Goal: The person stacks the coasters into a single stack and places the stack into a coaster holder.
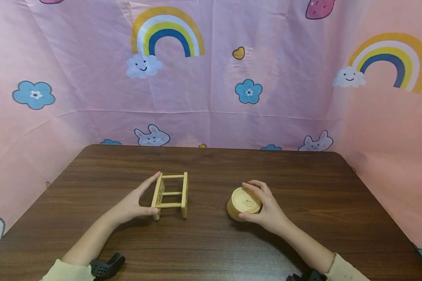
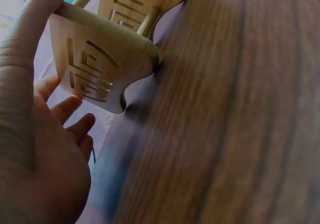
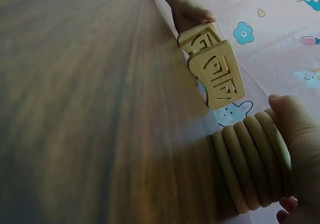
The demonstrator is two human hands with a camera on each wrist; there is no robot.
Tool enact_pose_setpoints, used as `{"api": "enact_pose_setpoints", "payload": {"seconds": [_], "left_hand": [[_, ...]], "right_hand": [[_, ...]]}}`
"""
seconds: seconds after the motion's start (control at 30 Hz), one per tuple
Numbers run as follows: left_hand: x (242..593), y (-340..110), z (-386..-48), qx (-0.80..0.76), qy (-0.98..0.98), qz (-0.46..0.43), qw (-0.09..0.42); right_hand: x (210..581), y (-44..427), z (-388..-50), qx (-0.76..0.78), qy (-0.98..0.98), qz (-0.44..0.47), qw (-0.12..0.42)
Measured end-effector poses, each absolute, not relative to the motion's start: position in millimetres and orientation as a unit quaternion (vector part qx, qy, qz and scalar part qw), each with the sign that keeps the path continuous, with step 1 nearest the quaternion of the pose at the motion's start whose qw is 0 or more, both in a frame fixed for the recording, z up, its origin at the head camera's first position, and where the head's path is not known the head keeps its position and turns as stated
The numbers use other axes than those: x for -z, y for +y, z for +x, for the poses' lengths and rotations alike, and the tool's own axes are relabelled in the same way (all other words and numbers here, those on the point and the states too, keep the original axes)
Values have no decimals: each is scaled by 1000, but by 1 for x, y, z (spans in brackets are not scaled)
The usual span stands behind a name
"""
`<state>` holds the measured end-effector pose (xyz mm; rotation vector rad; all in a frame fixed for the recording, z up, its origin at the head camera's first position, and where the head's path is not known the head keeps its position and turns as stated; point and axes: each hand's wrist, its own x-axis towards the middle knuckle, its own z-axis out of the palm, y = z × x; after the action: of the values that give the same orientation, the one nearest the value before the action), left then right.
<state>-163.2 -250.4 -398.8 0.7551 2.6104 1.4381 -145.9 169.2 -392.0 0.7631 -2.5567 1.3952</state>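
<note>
A light wooden coaster rack [image 1: 185, 197] stands left of the table's middle; thin rods join its two side panels, which carry cut-out patterns. My left hand [image 1: 133, 207] holds its left panel between thumb and fingers, thumb at the near end and fingers at the far end. In the left wrist view this panel [image 2: 90, 58] shows up close. To the right is a stack of round wooden coasters [image 1: 244, 203], the top one engraved with a fan-like mark. Around this stack my right hand [image 1: 270, 208] curls its thumb and fingers. Several coasters [image 3: 250, 159] show edge-on in the right wrist view.
Both things are on a dark brown wooden table [image 1: 211, 249] with rounded far corners. A pink and purple cloth [image 1: 211, 78] printed with rainbows, flowers and rabbits hangs behind and beside it. A black wrist device [image 1: 107, 266] sits at the left wrist.
</note>
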Motion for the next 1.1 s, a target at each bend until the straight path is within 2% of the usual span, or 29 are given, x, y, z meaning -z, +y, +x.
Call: {"api": "enact_pose_setpoints", "payload": {"seconds": [0.27,0.6,0.97,1.1], "left_hand": [[394,-249,-162,-466,848,252,25],[375,-238,-158,-451,855,251,-44],[356,-202,-143,-519,804,280,-76],[349,-188,-138,-531,783,316,-71]], "right_hand": [[398,178,-144,-468,-842,259,77],[400,194,-141,-476,-834,268,69],[404,207,-136,-438,-838,313,87],[406,211,-136,-443,-832,326,79]]}}
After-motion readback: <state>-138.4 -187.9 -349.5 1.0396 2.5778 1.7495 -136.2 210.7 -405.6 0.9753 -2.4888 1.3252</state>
